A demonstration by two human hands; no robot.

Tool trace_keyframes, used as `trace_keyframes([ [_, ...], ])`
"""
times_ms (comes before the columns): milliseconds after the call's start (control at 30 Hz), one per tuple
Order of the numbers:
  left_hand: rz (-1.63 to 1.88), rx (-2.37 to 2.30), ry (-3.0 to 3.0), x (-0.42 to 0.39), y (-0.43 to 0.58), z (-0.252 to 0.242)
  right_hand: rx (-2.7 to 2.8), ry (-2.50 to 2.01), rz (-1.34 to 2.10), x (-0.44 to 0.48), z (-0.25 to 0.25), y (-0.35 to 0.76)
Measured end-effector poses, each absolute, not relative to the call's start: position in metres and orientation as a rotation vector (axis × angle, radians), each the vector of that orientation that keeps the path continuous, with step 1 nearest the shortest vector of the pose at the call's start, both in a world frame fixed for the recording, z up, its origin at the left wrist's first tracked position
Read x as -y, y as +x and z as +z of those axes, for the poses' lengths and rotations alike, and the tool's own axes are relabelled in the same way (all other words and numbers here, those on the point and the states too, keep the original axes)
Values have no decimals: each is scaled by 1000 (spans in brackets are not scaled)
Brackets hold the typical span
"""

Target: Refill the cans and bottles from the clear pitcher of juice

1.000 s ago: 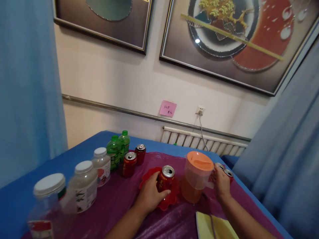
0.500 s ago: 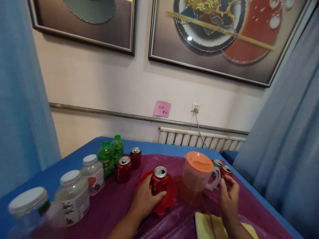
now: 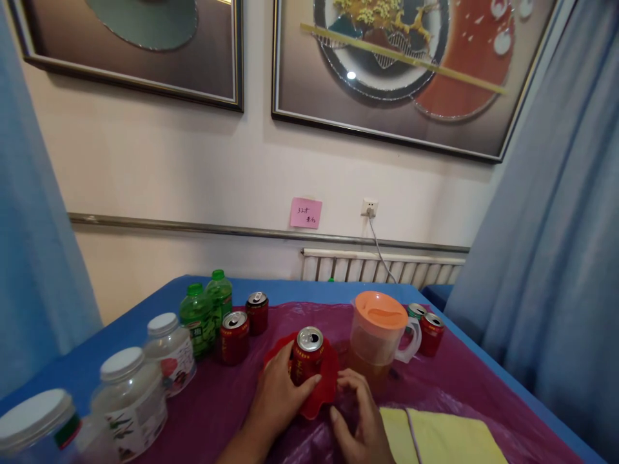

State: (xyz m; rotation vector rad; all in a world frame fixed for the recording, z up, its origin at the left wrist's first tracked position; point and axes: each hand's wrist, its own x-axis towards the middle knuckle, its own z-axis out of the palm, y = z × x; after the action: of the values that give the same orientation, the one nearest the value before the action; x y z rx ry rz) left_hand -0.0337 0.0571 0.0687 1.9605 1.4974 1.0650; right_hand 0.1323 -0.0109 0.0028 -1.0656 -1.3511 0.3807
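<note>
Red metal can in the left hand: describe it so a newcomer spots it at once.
On the blue-covered table lies a glossy purple plastic sheet, with a red scalloped plastic dish near its middle. At that dish is the upright red metal can with gold lettering. The left hand grips it; the other red metal cans stand clear of both hands.

Red can (image 3: pixel 309 366) (gold-lettered), red dish (image 3: pixel 329 368), orange lid (image 3: pixel 380 312)

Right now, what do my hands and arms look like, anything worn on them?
Your left hand and right hand are bare: no gloves, rings or watch show. The visible left forearm has no sleeve or band; the frame cuts off the right one near the wrist.
</note>
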Motion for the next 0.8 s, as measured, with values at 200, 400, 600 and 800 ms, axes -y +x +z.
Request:
trace_keyframes([
  [200,1004,-1355,1976,-55,-31,72,1265,-1153,589,-9,15,124],
  [400,972,-1115,2010,-54,-22,65,1259,-1134,686,-14,45,124],
  [600,923,-1019,2027,-58,-25,41,1239,-1082,597,13,49,157],
  [800,1117,-1149,2019,-61,-25,43,1017,-1366,401,44,30,255],
])
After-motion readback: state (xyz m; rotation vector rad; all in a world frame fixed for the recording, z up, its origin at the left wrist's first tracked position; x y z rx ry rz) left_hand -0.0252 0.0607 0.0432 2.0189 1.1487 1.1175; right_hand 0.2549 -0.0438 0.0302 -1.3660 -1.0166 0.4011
